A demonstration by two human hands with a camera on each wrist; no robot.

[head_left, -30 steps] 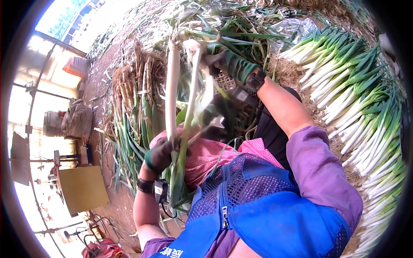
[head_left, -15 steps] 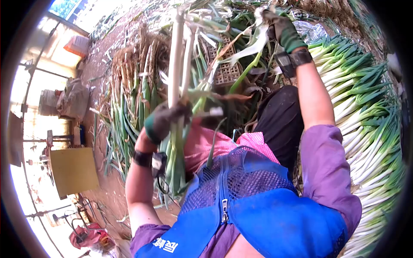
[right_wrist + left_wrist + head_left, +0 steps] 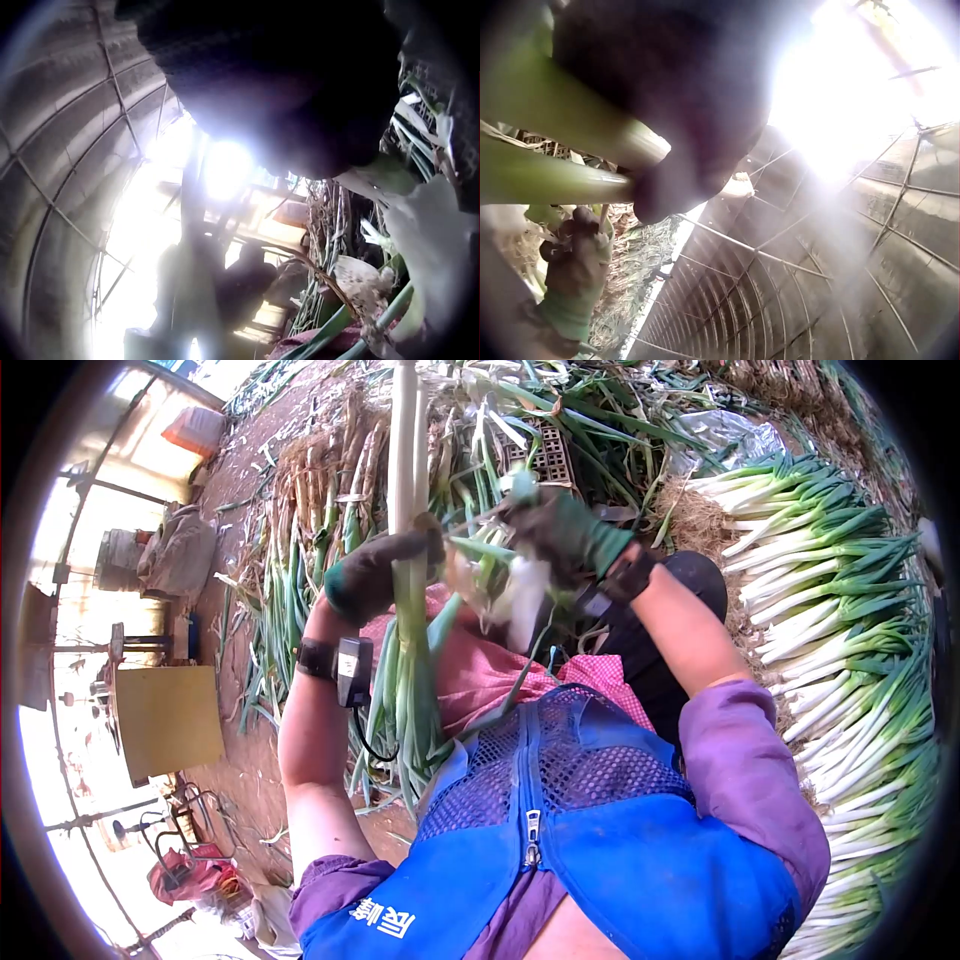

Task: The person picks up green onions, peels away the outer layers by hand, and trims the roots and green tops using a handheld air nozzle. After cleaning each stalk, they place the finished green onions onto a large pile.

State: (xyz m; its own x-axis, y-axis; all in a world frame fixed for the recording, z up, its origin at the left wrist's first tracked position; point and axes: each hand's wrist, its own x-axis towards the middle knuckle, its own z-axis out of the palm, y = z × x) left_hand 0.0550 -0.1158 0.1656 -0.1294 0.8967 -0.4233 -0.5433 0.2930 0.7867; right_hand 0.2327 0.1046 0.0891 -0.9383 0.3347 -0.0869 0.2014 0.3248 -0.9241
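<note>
In the head view my gloved left hand (image 3: 378, 572) grips long green onions (image 3: 404, 455) around their stems. Their white shafts point up and away, and the green leaves hang toward my lap. Two pale green stalks (image 3: 555, 180) show large beside the dark glove in the left wrist view. My gloved right hand (image 3: 562, 532) is just right of the stems, fingers curled on loose outer leaves. Torn white skin (image 3: 527, 600) hangs below it, blurred. The right wrist view shows that pale skin (image 3: 431, 240) and a brown withered strip (image 3: 319, 274); the right fingers are dark there.
A long row of white, peeled green onions (image 3: 835, 650) lies on straw at the right. Unpeeled ones with dry roots (image 3: 320, 480) are heaped at the left. Beyond my hands are a plastic crate (image 3: 552, 458) and clear plastic sheeting (image 3: 725, 438). A yellowish board (image 3: 170, 720) stands far left.
My right hand went out to the upper right with a strip of peel, then came back beside the stems. The left hand has raised the green onions somewhat, still gripping them.
</note>
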